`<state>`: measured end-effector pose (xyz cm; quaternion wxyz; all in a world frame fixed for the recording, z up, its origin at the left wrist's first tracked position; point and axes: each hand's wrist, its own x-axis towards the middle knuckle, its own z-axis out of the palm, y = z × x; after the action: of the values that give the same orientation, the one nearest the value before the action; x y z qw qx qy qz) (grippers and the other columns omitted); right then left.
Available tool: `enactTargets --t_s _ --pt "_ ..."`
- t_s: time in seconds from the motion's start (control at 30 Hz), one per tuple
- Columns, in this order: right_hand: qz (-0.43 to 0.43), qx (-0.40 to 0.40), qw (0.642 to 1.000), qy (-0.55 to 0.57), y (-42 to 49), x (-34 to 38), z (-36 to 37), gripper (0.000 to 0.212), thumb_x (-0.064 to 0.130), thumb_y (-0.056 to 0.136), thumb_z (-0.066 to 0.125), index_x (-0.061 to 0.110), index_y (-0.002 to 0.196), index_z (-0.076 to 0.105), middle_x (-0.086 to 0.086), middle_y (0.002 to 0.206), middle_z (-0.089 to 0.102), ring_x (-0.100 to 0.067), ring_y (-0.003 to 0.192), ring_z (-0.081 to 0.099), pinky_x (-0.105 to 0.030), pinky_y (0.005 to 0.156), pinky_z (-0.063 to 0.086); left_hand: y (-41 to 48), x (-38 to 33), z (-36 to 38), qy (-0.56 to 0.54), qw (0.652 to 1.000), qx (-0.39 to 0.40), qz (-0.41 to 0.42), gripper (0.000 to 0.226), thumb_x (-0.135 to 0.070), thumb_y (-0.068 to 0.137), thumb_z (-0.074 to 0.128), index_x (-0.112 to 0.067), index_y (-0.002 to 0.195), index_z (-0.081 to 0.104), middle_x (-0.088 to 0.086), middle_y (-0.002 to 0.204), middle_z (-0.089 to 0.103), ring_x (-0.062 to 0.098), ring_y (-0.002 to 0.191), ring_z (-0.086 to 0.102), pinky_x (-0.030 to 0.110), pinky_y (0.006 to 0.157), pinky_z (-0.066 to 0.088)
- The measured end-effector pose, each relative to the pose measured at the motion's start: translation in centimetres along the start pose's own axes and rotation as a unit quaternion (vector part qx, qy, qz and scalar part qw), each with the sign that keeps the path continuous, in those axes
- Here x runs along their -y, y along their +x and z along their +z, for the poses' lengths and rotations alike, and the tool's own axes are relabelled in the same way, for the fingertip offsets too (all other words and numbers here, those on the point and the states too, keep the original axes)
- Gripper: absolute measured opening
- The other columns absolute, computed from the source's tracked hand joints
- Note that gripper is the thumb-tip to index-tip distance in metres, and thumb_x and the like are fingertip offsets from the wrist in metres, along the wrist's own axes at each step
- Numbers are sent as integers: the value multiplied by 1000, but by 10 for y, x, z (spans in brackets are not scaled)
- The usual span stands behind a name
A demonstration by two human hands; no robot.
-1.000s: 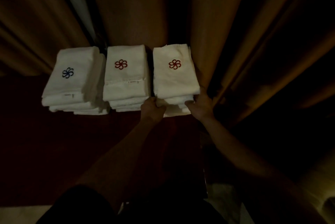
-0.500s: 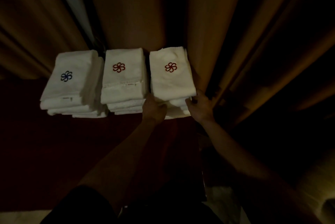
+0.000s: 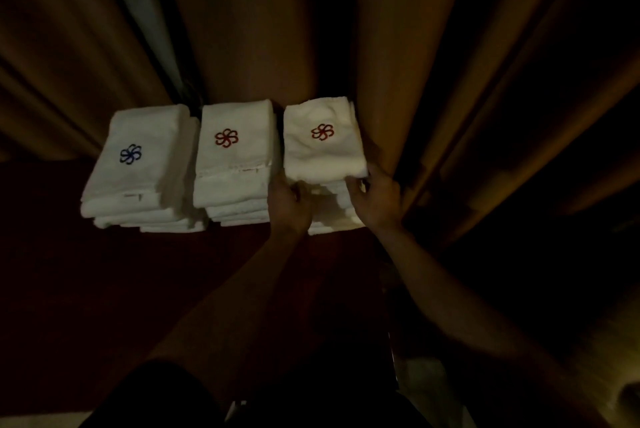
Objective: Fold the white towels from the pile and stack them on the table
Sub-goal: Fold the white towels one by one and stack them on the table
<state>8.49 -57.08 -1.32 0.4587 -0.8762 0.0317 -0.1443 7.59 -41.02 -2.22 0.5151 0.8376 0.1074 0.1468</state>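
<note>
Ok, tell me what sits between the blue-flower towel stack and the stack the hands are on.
In the head view, the middle towel stack, red flower on top, stands between the blue-flower stack and the right stack.

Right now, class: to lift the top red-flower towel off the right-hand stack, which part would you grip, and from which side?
Probably the near edge of the top towel, at its corners, where the left hand and right hand sit, coming from the near side. That edge faces the person; the curtain crowds the far and right sides, the middle stack the left.
</note>
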Motion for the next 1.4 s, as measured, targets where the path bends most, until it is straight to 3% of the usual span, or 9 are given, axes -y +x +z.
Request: enactTargets --t_s 0.1,0.33,0.53,0.77,0.9,1.0,1.17,1.27,1.4 --pt "8 17 1000 -19 -3 -7 0 30 21 92 69 8 119 67 -9 105 73 -20 97 68 -16 75 43 0 5 1 21 999 30 -32 31 -8 94 54 -1 124 53 12 119 61 15 107 57 21 85 44" --pt "42 38 998 -32 -4 -16 4 31 24 92 68 10 119 67 -8 113 71 -22 104 67 -27 83 52 0 1 3 3 993 63 -100 41 -14 94 54 -6 133 45 16 130 55 30 117 56 47 100 48" --pt "27 -22 999 -5 -8 -4 4 28 24 90 67 10 114 67 -7 105 72 -20 95 68 -25 76 52 -7 -1 1 13 998 26 -48 34 -18 99 50 -4 129 47 16 128 55 28 115 56 35 93 44" --pt "64 49 996 -28 -25 -22 2 35 29 86 68 11 116 64 -6 114 68 -23 104 65 -31 84 54 -20 12 -2 59 990 95 -84 41 -15 95 53 -2 133 42 19 131 53 33 118 53 29 85 38" --pt "123 90 987 42 -25 -23 1 42 47 84 73 17 111 63 2 110 65 -16 102 62 -30 81 51 -19 13 -6 -22 981 113 -155 56 -27 90 63 -7 139 42 11 135 56 26 119 56 31 92 45" --pt "167 91 978 87 -26 -18 0 38 46 99 55 16 123 58 3 113 58 -17 106 56 -28 82 42 -21 17 -7 -65 964 135 -219 56 -33 94 64 -11 140 41 1 129 56 17 110 54 31 95 46" --pt "218 86 965 122 -24 -23 5 48 43 104 44 19 146 43 -3 134 51 -20 118 49 -32 95 40 -22 23 0 -122 952 133 -248 89 -79 76 54 -20 143 50 4 141 58 22 126 56 44 109 45" --pt "232 107 958 130 -25 -27 8 50 44 104 45 20 148 45 -7 141 51 -26 126 50 -33 98 41 -19 21 3 -122 952 115 -257 73 -64 94 47 -14 147 46 9 144 54 25 130 52 43 111 42" --pt "215 101 966 98 -22 -35 6 47 41 100 54 18 141 54 -7 136 59 -26 123 56 -31 95 45 -17 26 5 -84 960 135 -232 72 -60 95 51 -13 148 43 9 146 52 24 129 52 44 110 44"
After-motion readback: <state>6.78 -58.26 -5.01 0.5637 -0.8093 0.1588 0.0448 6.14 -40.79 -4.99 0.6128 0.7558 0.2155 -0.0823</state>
